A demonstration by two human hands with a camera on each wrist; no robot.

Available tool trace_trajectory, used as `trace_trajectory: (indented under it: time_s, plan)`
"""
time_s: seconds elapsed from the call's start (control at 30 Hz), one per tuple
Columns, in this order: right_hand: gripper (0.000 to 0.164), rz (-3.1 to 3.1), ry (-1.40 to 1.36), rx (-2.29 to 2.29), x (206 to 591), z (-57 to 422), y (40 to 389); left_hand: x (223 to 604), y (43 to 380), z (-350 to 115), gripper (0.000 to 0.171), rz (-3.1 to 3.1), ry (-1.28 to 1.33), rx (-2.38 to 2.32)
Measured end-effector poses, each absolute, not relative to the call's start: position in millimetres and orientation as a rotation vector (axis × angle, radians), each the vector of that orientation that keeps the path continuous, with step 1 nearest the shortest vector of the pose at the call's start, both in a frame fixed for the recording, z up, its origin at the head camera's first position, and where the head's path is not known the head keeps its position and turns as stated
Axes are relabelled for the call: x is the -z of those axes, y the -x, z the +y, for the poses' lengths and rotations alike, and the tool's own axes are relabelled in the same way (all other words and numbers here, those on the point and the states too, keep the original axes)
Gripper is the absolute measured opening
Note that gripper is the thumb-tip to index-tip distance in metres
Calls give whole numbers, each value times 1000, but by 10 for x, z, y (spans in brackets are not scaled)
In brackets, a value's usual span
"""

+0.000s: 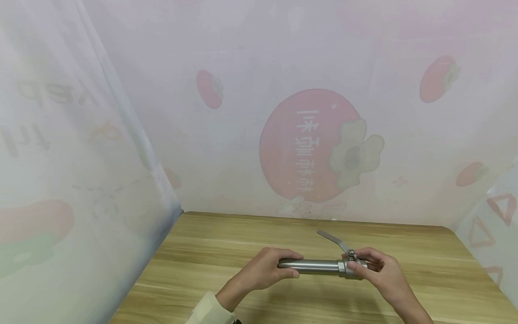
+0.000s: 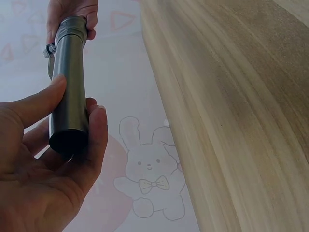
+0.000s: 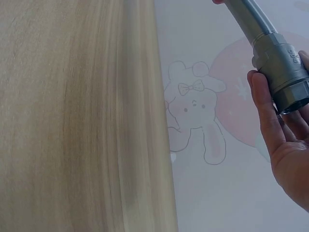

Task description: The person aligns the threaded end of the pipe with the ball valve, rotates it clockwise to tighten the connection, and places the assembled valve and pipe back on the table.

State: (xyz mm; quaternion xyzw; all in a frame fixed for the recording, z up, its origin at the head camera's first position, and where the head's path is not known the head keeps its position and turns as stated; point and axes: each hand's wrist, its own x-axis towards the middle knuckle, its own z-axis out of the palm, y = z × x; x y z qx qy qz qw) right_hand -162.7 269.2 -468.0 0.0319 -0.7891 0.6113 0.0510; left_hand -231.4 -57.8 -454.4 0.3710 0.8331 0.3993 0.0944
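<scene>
A steel pipe [image 1: 319,266] is joined at its right end to a ball valve [image 1: 351,268] with a flat lever handle [image 1: 333,238] that slants up and to the left. My left hand [image 1: 267,268] grips the pipe's free end, thumb on one side and fingers on the other; its open mouth shows in the left wrist view [image 2: 69,141]. On the other side, my right hand [image 1: 380,272] holds the valve body between thumb and fingers. In the right wrist view, the valve's hexagonal open end [image 3: 292,96] faces the palm. Pipe and valve are held roughly level above the table.
The wood-grain table [image 1: 226,234] spreads under both hands. Behind it hangs a pale printed curtain [image 1: 234,157] with red fruit and a rabbit drawing, and similar sheets enclose the left side [image 1: 81,180] and right side [image 1: 485,234].
</scene>
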Motion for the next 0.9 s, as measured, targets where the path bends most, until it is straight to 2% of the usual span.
trace_trajectory:
  time_s: [0.2, 0.43, 0.7, 0.9]
  plan:
    - [32, -2414, -93, -1907, 4681, 2691, 1649, 4533, 2306, -594, 46, 2537, -1139, -1088]
    - [41, -2495, -113, -1912, 4692, 2707, 1659, 4530, 2303, -594, 42, 2626, -1084, -1094]
    - [68, -2569, -283, -1921, 4716, 2770, 1659, 4536, 2334, -572, 40, 2672, -1095, -1079]
    - [67, -2600, -307, -1848, 4726, 2791, 1665, 4558, 2346, -548, 40, 2669, -1079, -1092]
